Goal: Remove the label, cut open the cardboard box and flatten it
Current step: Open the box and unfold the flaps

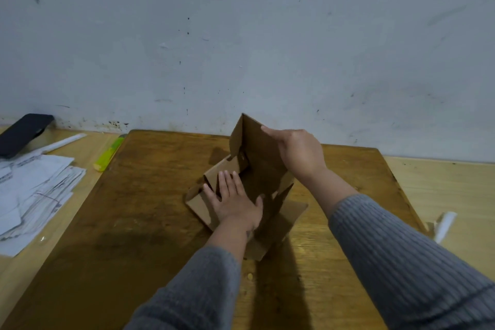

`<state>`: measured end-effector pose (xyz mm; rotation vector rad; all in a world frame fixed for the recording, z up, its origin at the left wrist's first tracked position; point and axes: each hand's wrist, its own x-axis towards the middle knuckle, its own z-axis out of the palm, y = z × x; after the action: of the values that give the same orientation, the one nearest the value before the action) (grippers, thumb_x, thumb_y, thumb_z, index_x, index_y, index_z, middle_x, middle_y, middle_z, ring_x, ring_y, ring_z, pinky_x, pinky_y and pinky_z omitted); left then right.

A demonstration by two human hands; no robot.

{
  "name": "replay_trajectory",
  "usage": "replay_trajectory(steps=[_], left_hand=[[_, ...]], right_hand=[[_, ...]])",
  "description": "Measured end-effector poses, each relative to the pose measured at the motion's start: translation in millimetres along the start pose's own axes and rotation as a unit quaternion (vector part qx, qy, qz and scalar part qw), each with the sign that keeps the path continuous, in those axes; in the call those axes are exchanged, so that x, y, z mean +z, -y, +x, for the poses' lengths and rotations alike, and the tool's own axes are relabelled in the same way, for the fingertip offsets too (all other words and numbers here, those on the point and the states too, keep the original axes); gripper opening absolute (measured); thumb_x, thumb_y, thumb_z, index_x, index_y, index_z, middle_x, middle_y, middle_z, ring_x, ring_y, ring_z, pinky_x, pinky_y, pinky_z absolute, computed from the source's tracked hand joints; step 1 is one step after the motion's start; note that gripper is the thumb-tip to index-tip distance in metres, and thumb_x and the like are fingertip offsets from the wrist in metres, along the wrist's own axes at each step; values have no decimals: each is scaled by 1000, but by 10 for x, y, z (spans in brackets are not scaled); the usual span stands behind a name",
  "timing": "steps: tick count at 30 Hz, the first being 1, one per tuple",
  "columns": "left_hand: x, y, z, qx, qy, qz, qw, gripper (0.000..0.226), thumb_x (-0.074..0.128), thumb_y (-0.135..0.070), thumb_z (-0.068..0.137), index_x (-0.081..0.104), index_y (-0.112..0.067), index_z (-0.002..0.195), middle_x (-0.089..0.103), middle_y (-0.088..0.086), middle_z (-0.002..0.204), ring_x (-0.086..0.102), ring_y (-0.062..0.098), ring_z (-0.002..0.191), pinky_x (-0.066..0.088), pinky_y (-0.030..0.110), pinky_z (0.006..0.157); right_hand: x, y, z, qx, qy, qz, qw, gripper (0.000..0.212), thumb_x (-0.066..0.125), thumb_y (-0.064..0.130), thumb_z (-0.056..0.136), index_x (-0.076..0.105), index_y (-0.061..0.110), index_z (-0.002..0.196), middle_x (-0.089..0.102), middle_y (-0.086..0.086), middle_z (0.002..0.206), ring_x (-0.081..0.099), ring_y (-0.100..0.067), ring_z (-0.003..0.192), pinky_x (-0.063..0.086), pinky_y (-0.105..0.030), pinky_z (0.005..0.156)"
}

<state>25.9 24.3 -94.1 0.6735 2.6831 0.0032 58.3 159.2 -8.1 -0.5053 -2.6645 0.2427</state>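
Note:
A brown cardboard box [257, 158], cut open and partly unfolded, lies on a dark wooden board [150, 195]. One panel lies flat on the board and my left hand [233, 201] presses on it with straight, spread fingers. A taller panel stands upright at the back right. My right hand [300, 153] grips that panel at its top edge, fingers curled over it. Lower flaps spread toward the front right under my forearms. I see no label on the visible cardboard.
A yellow-green utility knife [107, 155] lies at the board's left edge. Further left sit a stack of printed papers [32, 195] and a dark phone [24, 134]. A white strip [444, 225] lies to the right on the pale table. A grey wall stands close behind.

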Motion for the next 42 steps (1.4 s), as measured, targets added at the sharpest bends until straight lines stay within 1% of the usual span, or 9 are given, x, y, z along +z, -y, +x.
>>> replay_trajectory(steps=[9, 14, 19, 22, 27, 31, 34, 38, 42], left_hand=[[55, 107, 77, 23, 81, 31, 996, 131, 28, -98, 61, -28, -17, 147, -37, 13, 151, -36, 34, 138, -16, 68, 107], [101, 127, 128, 29, 70, 55, 996, 131, 28, -98, 60, -27, -18, 148, -37, 11, 152, -33, 36, 140, -15, 69, 107], [115, 72, 199, 21, 60, 59, 996, 132, 28, -99, 58, -26, -20, 149, -31, 16, 155, -28, 38, 142, -15, 69, 107], [147, -15, 249, 22, 56, 44, 997, 130, 25, -99, 59, -25, -20, 149, -30, 18, 155, -30, 38, 141, -16, 68, 107], [186, -81, 321, 28, 61, 17, 998, 131, 25, -101, 54, -24, -26, 150, -31, 11, 156, -25, 34, 144, -12, 68, 109], [222, -50, 359, 32, 78, 19, 996, 135, 31, -103, 49, -26, -31, 148, -35, 9, 154, -21, 36, 145, -8, 71, 108], [265, -36, 366, 48, 69, 34, 996, 133, 27, -103, 48, -30, -33, 146, -40, 10, 151, -25, 37, 143, -9, 73, 107], [316, 4, 396, 69, 48, 38, 996, 132, 19, -105, 46, -28, -34, 147, -39, 11, 151, -23, 38, 144, -10, 73, 105], [336, 29, 431, 86, 33, 46, 995, 132, 15, -105, 46, -26, -33, 148, -38, 12, 152, -22, 37, 144, -10, 72, 106]], right_hand=[[-189, -364, -157, 76, 176, 22, 981, 66, 61, 6, 87, 39, 37, 142, 64, -4, 124, 63, -19, 97, 51, -30, 78], [-116, -609, -303, 158, 182, 31, 970, 66, 42, -5, 89, 47, 41, 136, 66, -8, 116, 55, -12, 60, 37, -20, 44], [-123, -788, -316, 202, 180, 113, 956, 57, 47, -4, 89, 51, 29, 135, 62, -4, 126, 62, -20, 92, 46, -18, 62], [-108, -827, -409, 238, 203, 180, 933, 58, 55, -7, 86, 52, 24, 135, 60, 0, 118, 57, -13, 84, 41, -4, 44], [148, -873, -622, 279, 222, 280, 891, 61, 63, -5, 84, 48, 22, 137, 54, -3, 134, 58, -17, 104, 58, -31, 77], [249, -974, -724, 210, 310, 117, 920, 80, 76, 19, 78, 34, 24, 146, 49, -3, 140, 48, -20, 124, 42, -28, 97], [363, -980, -805, 148, 359, -27, 921, 91, 74, 45, 74, 23, 31, 148, 18, 0, 157, 18, -27, 142, 25, -46, 113], [481, -888, -828, 67, 421, -57, 903, 97, 67, 50, 78, 8, 25, 152, -6, 4, 161, -8, -19, 147, -5, -54, 115], [491, -862, -809, 75, 429, -56, 898, 99, 68, 50, 78, 8, 24, 152, -2, 3, 161, -3, -18, 148, -9, -55, 114]])
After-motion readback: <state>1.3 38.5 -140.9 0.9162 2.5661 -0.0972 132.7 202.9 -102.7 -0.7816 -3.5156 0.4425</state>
